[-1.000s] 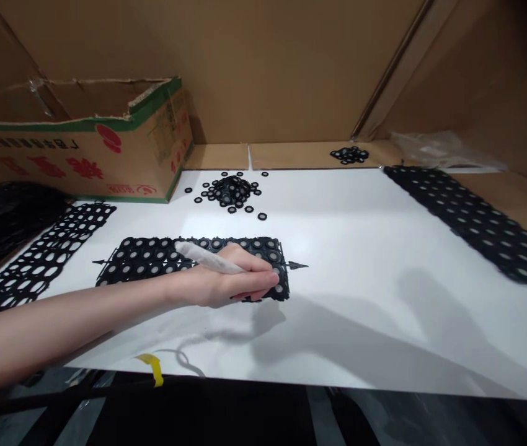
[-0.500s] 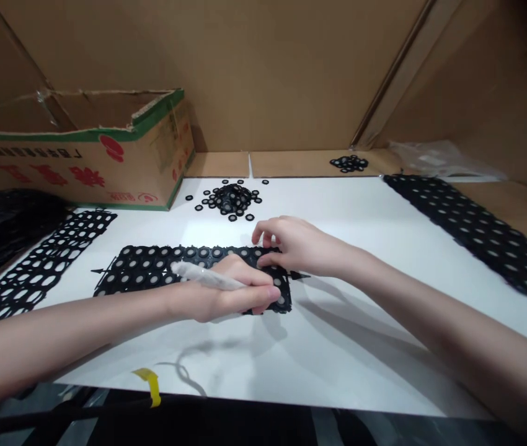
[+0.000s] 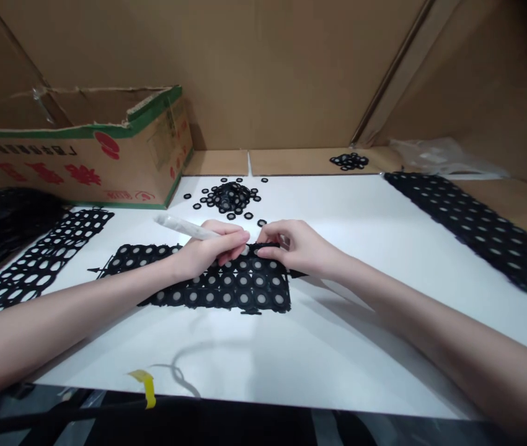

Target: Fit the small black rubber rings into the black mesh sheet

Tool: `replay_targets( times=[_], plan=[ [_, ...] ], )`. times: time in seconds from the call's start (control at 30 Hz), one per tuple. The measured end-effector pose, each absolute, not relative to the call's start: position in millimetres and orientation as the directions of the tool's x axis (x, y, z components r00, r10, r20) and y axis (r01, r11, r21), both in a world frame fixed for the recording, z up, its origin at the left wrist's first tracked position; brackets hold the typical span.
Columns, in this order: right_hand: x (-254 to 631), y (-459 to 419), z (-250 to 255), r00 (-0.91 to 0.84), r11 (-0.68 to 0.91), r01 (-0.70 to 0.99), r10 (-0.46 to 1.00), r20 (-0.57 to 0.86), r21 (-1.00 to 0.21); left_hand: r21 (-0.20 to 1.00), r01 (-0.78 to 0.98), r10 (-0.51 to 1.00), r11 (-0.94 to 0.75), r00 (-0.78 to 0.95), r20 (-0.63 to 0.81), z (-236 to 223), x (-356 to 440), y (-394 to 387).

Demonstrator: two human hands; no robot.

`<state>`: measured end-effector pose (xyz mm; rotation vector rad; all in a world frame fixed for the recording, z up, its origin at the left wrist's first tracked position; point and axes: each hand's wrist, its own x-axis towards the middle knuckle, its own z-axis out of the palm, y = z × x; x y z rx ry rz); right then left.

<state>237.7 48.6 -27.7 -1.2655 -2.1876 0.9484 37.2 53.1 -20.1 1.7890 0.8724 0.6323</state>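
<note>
Head view: dotted black mat [image 3: 235, 290], left fingers [image 3: 233, 241] pinch pen [image 3: 183, 227], right fingers' [image 3: 273, 253] hold unclear.

A smooth white surface [image 3: 361, 217] with a soft sheen lies under a perforated black sheet [image 3: 219, 282] and small loose rings [image 3: 230, 197], all looking like rubber or plastic with a dull gloss. The whitish pen-like tool [image 3: 184, 225] looks wrapped in slightly uneven paper or film. Matt brown cardboard forms the back wall [image 3: 291, 74] and the box [image 3: 126, 158], its rim rough and torn, while the crinkled plastic bag [image 3: 449, 158] is see-through and shiny.
</note>
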Motion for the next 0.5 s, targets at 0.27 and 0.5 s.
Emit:
replay_targets(
  times=[0.27,0.5],
  plan=[
    [236.9,47.6,-35.0,-0.447,0.343,0.538,0.891,0.084,-0.770,0.901,0.302,0.784,-0.311,0.617,0.064,-24.4,37.6,51.4],
    [234.5,46.1,-35.6,-0.446,0.358,0.525,0.889,0.109,-0.772,0.842,0.371,0.746,-0.393,0.663,0.057,-19.1,39.8,48.5]
  ],
)
